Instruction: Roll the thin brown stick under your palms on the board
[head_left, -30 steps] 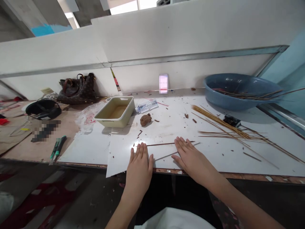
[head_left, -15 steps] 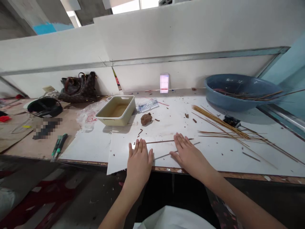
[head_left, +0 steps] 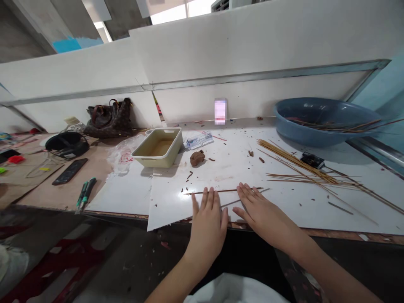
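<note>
A thin brown stick (head_left: 227, 190) lies crosswise near the front of the white board, its tapered left end showing. My left hand (head_left: 208, 214) rests flat with fingers stretched over the stick's left half. Over its right half lies my right hand (head_left: 257, 206), fingers flat and thumb apart. A thinner grey rod (head_left: 232, 203) runs slantwise below the stick, partly under my right hand. Beyond my hands sits a lump of brown clay (head_left: 197, 158), with small clay crumbs (head_left: 189, 176) around it.
A cream tub (head_left: 158, 160) stands left of the clay. At right are a bundle of thin sticks (head_left: 290, 159), a black packet (head_left: 312, 160) and a blue basin (head_left: 322, 134) holding more sticks. Green-handled tools (head_left: 86, 192), a phone (head_left: 70, 171) and a handbag (head_left: 109, 121) lie at left.
My left hand has slid right along the stick, closer to my right hand, uncovering the stick's left end. The whole view has shifted slightly.
</note>
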`<state>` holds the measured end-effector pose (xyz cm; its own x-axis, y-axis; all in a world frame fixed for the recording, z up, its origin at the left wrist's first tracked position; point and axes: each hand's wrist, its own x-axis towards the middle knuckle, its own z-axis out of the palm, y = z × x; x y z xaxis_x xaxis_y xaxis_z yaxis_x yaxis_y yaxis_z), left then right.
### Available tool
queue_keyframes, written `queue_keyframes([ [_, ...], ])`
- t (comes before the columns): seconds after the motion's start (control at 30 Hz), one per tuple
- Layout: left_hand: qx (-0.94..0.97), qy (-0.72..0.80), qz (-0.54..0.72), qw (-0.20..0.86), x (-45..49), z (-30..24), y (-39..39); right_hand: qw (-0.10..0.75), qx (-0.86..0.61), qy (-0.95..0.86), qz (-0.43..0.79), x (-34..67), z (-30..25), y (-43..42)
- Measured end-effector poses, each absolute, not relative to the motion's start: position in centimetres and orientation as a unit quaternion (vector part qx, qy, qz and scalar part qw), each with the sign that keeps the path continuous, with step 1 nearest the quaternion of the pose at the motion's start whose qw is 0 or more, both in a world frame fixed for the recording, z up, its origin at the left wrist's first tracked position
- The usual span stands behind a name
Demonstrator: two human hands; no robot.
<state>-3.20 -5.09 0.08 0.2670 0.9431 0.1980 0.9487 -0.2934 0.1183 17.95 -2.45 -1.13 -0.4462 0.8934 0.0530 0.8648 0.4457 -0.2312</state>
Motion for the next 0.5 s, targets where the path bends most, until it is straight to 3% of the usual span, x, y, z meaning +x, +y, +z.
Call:
queue_keyframes([
  [0.5, -0.811, -0.577, -0.096, -0.010, -2.6, -1.0, -0.9, 0.072, -0.518, -0.844, 0.118, 15.4, -1.0, -0.1],
])
